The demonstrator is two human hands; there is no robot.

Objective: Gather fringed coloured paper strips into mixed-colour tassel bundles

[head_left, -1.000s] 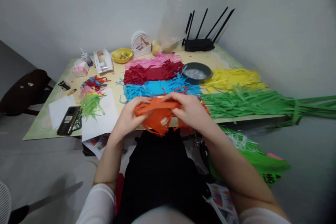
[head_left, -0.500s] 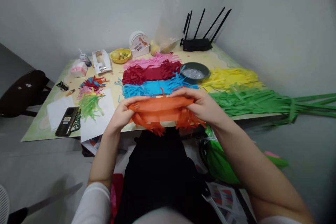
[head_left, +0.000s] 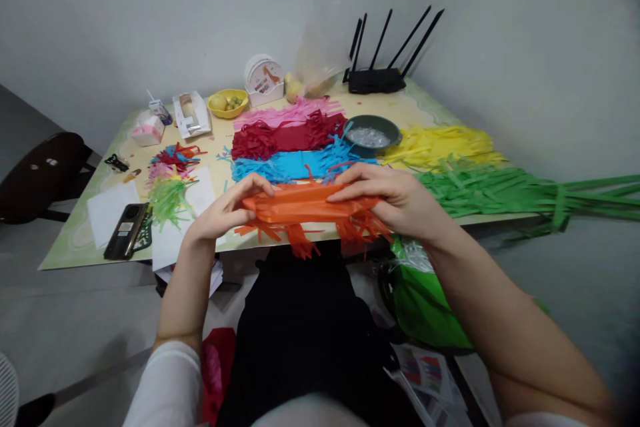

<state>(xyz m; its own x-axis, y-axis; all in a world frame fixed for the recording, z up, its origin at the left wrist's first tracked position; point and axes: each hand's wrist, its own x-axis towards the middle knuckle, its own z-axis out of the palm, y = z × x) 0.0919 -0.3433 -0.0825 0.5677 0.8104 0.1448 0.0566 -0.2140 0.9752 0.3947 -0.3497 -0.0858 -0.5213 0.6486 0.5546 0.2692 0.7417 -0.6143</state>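
Both hands hold a fringed piece of orange tissue paper over the table's front edge; its cut strips hang down. My left hand pinches the left end between thumb and fingers. At the right end, my right hand grips with its fingers lying over the top. Just behind lies blue fringed paper, then dark red fringed paper and pink fringed paper. Green fringed paper extends past the table's right edge, with yellow fringed paper behind it.
A dark bowl holds clear plastic bits. Behind it stands a black router. On the left are a phone, white paper, colourful paper scraps and a yellow fruit bowl. A green bag is below the table.
The orange paper looks more folded, its upper part now a narrower band. My left hand has shifted left with its fingers looser, and my right fingers reach further over the top.
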